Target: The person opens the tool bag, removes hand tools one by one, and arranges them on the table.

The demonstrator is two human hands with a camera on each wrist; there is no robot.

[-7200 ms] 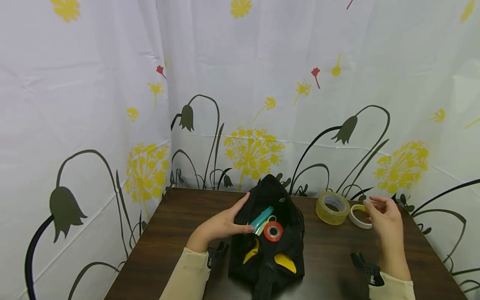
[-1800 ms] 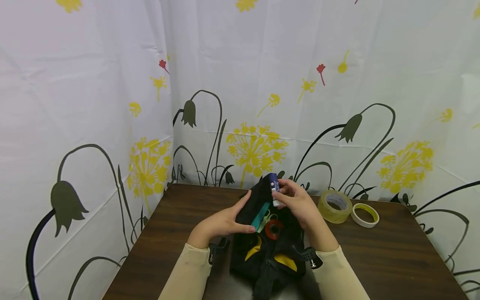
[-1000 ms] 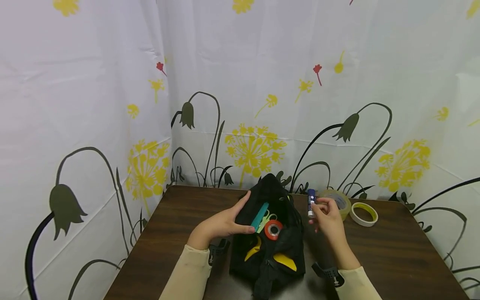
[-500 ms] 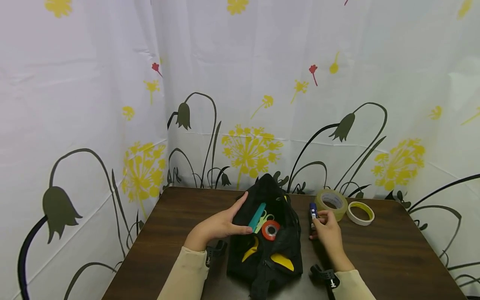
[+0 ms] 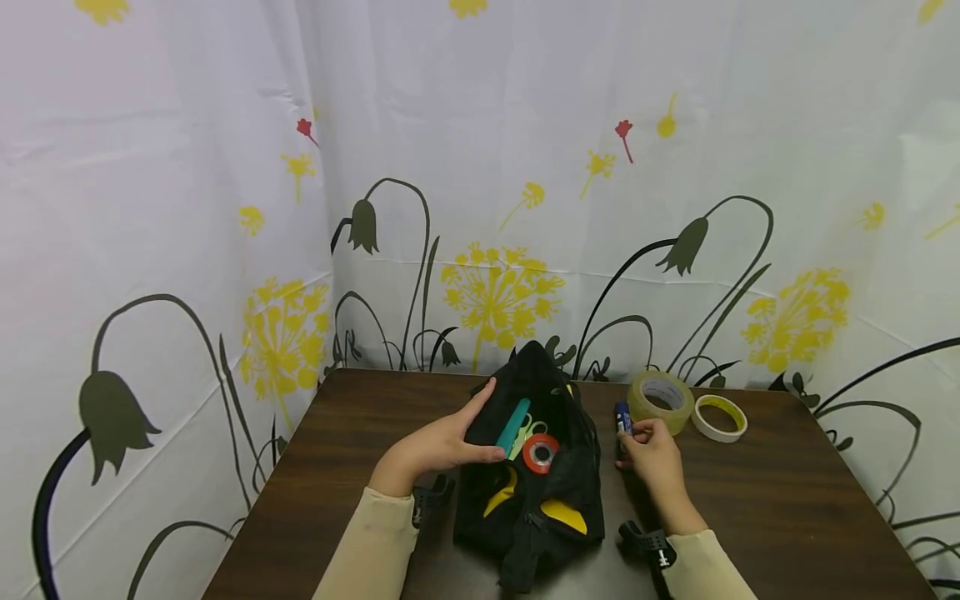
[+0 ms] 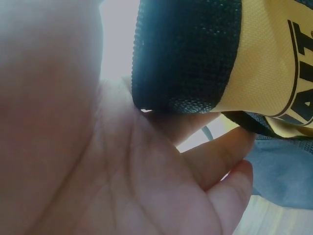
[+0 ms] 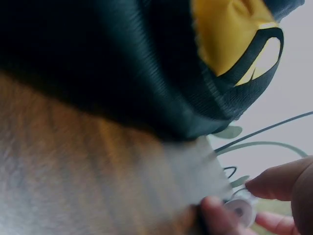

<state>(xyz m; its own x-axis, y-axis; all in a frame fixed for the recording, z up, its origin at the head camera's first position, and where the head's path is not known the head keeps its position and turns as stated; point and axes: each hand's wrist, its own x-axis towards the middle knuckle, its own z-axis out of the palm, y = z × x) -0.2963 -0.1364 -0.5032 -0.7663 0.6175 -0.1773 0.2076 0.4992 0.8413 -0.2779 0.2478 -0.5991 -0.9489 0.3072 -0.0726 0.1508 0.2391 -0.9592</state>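
Observation:
A black tool bag [image 5: 480,508] with yellow panels lies on the table, its mouth wide open. My left hand [image 5: 429,450] grips its left side; in the left wrist view, fingers [image 6: 220,152] curl beside the black-and-yellow fabric. Inside the bag are a teal tool or handle [image 5: 513,427], pale green scissors [image 5: 525,435] and a roll of red tape [image 5: 551,452]. To the bag's right, my right hand [image 5: 660,467] pinches a glue stick [image 5: 623,417] with a blue cap, low at the table. In the right wrist view, the glue stick's round white end [image 7: 240,210] shows between the fingertips.
A roll of clear packing tape [image 5: 681,404] stands just right of the glue stick, with a white-and-yellow tape roll [image 5: 720,431] beside it. The dark wooden table [image 5: 810,500] ends at a flower-print curtain [image 5: 600,192] behind.
The right hand was by the white tape roll, then held the glue stick over the bag's mouth. It has since carried it right and down to the table. The left hand stays on the bag.

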